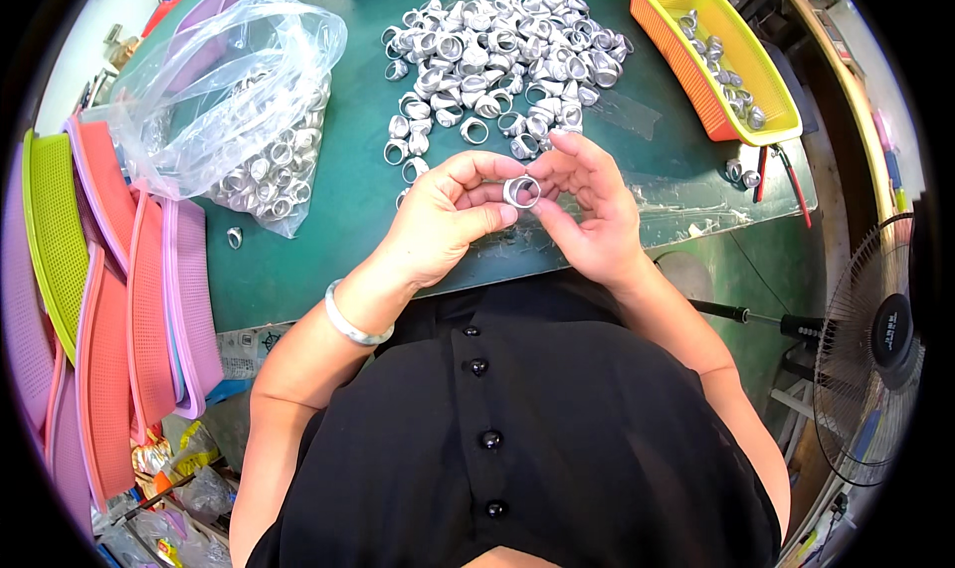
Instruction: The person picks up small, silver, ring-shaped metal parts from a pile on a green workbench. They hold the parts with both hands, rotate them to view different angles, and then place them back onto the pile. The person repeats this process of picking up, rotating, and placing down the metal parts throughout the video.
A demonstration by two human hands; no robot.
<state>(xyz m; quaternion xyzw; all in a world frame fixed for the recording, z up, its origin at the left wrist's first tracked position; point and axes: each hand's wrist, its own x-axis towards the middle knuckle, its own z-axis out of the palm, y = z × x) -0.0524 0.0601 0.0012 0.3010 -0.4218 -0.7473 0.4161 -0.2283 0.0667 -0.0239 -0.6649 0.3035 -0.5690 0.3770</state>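
Between my two hands, over the near edge of the green table (348, 240), is a silver-grey metal ring (521, 192). My left hand (448, 205), with a pale bangle (350, 319) on its wrist, pinches the ring's left side between thumb and fingers. The thumb and fingertips of my right hand (592, 205) touch its right side. Just beyond my hands lies a big loose pile of similar rings (487, 56). To the left, a clear plastic bag (239, 120) with its mouth open holds many more of them.
A yellow and orange basket (686, 81) with several rings stands at the far right. Beside it lie red-handled tools (793, 185) and a few rings. Stacked coloured baskets (109, 299) line the left side. A black fan (875, 344) stands to the right. One ring (235, 237) lies apart near the bag.
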